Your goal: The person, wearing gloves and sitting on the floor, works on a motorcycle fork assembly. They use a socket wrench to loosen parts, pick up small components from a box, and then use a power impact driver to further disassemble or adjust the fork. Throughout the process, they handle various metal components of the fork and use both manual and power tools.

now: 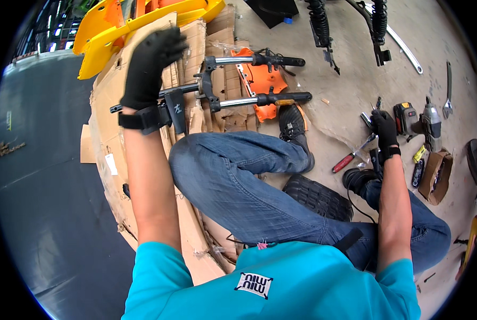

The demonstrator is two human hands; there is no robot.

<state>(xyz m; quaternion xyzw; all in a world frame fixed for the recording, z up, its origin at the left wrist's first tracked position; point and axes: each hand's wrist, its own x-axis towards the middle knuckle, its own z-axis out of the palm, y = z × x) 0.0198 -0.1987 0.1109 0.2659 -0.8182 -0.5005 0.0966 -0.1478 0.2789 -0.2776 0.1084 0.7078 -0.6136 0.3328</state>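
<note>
My left hand (152, 66), in a black glove, is raised over the cardboard, fingers stretched out and holding nothing visible. Close beside it lies a motorcycle front fork (211, 82) with two chrome tubes, its steering stem pointing toward my wrist. My right hand (384, 129), also gloved, reaches down to the floor at the right with curled fingers; what they grip is hidden. A shiny metal socket-like piece (365, 119) lies against those fingers. Just below it is a red-handled screwdriver (343, 163), its shaft running toward the hand.
A cordless impact wrench (431, 127), an adjustable wrench (448, 90) and a small open cardboard box (437, 177) lie at the right. Orange panels (265, 80) lie under the fork, yellow body panels (97, 40) far left. Shock absorbers (319, 24) stand at the far side. A tyre piece (318, 197) sits between my legs.
</note>
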